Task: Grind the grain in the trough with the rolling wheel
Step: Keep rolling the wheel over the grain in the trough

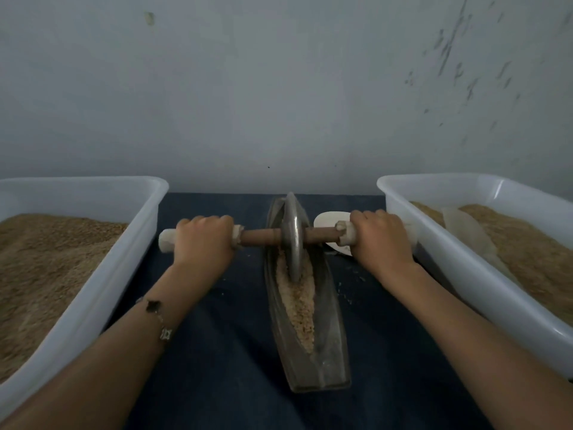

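A narrow boat-shaped metal trough [330, 342] lies lengthwise on the dark blue cloth, its groove filled with pale crushed grain [299, 302]. A grey metal wheel [293, 234] stands upright in the groove toward the far end, on a brown wooden axle [260, 237] with pale wrapped ends. My left hand [203, 240] is closed around the axle's left end. My right hand [379, 240] is closed around its right end. Both arms reach forward, one on each side of the trough.
A white plastic tub [124, 271] of brown grain stands at the left. Another white tub [465, 268] at the right holds grain and a pale scoop [468, 234]. A white scraper [327, 221] lies behind the axle. A grey wall rises just past the trough.
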Tool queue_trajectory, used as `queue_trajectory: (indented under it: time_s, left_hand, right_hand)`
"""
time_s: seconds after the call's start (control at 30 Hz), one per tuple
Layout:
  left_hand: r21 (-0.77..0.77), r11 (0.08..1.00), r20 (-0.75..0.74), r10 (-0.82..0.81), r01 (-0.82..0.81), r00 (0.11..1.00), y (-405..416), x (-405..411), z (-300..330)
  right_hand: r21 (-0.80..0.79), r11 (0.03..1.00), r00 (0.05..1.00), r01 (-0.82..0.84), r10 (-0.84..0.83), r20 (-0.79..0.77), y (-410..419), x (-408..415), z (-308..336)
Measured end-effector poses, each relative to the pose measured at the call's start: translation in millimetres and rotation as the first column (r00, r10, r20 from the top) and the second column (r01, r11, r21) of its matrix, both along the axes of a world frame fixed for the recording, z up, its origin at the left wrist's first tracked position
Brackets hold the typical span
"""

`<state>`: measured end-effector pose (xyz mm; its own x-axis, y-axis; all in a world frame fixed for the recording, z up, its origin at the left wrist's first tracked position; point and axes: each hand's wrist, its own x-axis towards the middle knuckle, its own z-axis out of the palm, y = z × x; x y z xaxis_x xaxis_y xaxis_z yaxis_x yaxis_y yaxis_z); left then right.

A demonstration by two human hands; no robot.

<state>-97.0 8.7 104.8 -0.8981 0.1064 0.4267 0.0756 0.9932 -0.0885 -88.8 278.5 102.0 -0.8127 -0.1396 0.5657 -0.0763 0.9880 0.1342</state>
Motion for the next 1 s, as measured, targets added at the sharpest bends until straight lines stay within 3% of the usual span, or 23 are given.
queue_trajectory:
  time_s: [0.2,0.37,0.47,0.63,0.8,1.0]
  left_hand:
    - [0.020,0.998,0.082,-0.053,0.051,0.995,-14,59,-5]
    - [-0.066,0.983,-0.060,-0.177,0.173,0.982,-19,104,9]
    - [-0.037,0.957,-0.124,-0.289,0.286,0.949,-19,105,10]
    - [-0.096,0.990,-0.041,-0.107,0.103,0.993,-15,55,-5]
    - [0.107,0.994,0.041,0.023,-0.027,0.999,-8,2,-11]
    - [0.102,0.991,0.070,0.076,-0.083,0.995,-7,-15,-14]
  right_hand:
    - [0.042,0.997,0.998,-0.068,0.068,0.001,2,66,10]
    - [-0.062,0.991,0.991,-0.123,0.126,0.048,12,108,15]
    - [-0.100,0.989,0.988,-0.111,0.121,0.097,13,108,9]
    - [-0.019,1.000,0.988,0.011,-0.008,0.152,4,62,0]
    - [0.038,0.999,1.000,0.021,-0.022,0.012,-8,-4,11]
    - [0.012,0.999,0.994,0.039,-0.037,-0.105,-14,-20,10]
